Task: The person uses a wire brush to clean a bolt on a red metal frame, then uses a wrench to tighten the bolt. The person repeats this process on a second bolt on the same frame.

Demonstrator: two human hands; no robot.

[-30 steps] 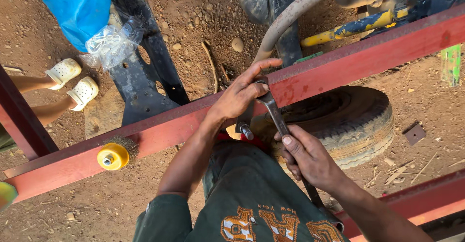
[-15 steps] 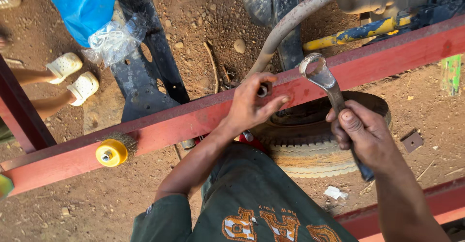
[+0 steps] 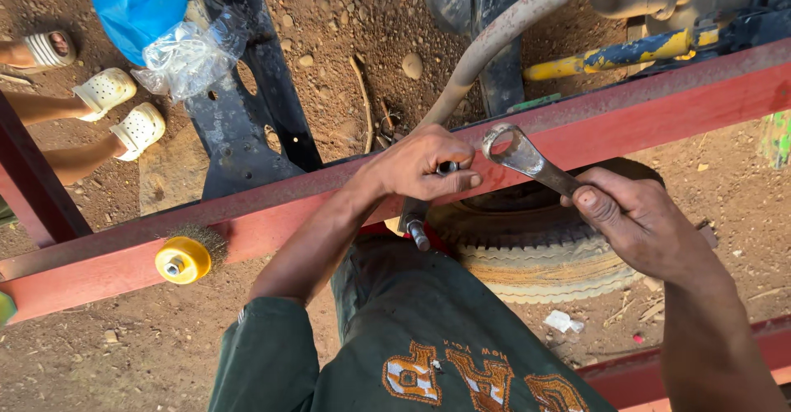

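The right hand (image 3: 638, 222) has its grip pressed together around the handle of a wrench (image 3: 527, 158), whose ring end is raised just above the red beam (image 3: 272, 214) and points toward the other hand. The left hand (image 3: 424, 165) rests on top of the beam, its fingers pinched around a bolt (image 3: 447, 167) that sits at the beam's upper edge, just beside the wrench's ring. Below that hand, a second bolt end (image 3: 418, 235) pokes out from under the beam.

Further left along the beam, a yellow wire brush wheel (image 3: 184, 259) sits against its front face. Behind the beam, a worn tyre (image 3: 544, 251) lies on the dirt ground (image 3: 329, 16), partly under the right hand. A grey hose (image 3: 503, 37) curves up from behind the beam near the left hand, and a yellow and blue bar (image 3: 618, 52) lies beyond the beam's right part. Above the beam's left part lie a black metal bracket (image 3: 247, 132), a clear plastic bag (image 3: 185, 53) and a blue sheet (image 3: 136, 0). Another person's feet in pale sandals (image 3: 124, 107) stand at the far left.
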